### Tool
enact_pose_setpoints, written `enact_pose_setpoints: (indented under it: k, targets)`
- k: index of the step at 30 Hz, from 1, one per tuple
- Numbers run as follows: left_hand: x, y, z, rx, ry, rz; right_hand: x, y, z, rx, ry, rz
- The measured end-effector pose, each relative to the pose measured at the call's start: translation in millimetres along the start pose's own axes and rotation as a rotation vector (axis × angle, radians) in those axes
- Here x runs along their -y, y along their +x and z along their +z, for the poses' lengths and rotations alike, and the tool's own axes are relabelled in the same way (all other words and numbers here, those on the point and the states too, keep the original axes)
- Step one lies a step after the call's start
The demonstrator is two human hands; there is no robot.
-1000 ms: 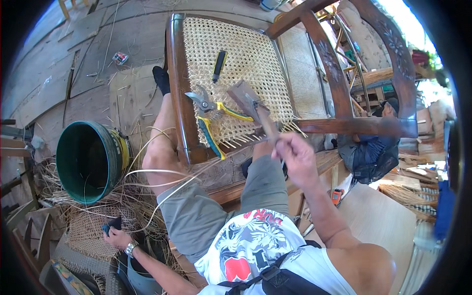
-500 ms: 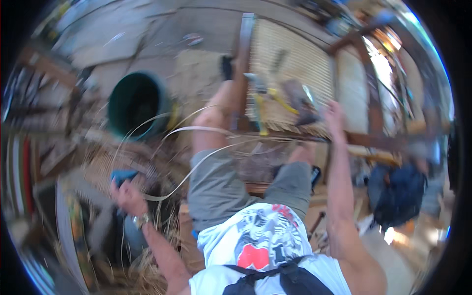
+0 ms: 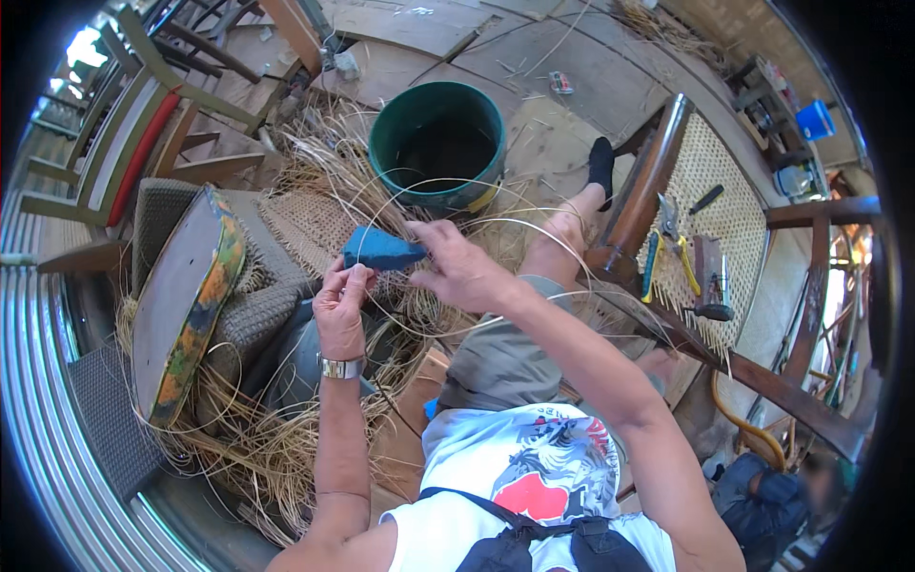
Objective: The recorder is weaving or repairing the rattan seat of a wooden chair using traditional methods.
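Between thumb and fingers, my left hand [image 3: 341, 307] pinches a folded blue piece [image 3: 381, 250], cloth or rubber; I cannot tell which. A long pale cane strip [image 3: 543, 229] loops around both hands. My right hand [image 3: 459, 267] is at the right end of the blue piece, thumb and fingers apart; whether it touches the piece is unclear. Right of my leg lies a dark wooden chair frame [image 3: 640, 214] with a woven cane panel [image 3: 710, 167]. Pliers [image 3: 669, 219] with yellow handles, a yellow-handled tool [image 3: 688, 267] and a dark-handled awl [image 3: 710, 312] rest on the panel.
A green bucket [image 3: 381, 143] stands ahead of my hands. Loose cane strands [image 3: 257, 448] pile up at the left, beside a camouflage-edged cushion [image 3: 214, 296]. Another chair [image 3: 114, 162] stands far left. A person in dark clothes [image 3: 762, 491] is at the lower right.
My view has swung left. My right hand has left the chair frame and come across to the blue piece, which my left hand still holds.
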State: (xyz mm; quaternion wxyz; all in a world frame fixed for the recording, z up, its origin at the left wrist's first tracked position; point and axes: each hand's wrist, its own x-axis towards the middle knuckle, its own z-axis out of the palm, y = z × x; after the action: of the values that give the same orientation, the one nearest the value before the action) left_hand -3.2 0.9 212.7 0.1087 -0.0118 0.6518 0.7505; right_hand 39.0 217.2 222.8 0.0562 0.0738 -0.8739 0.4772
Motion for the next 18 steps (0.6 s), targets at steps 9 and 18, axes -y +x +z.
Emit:
enact_pose_setpoints:
  k: [9,18]
  targets:
    - [-23,15,-36,0.044,-0.036,-0.362,-4,20,48,0.083,0.29,0.184]
    - [-44,65,10,0.324,-0.16,-0.545,50,-22,-19,-0.283,1.054,0.585]
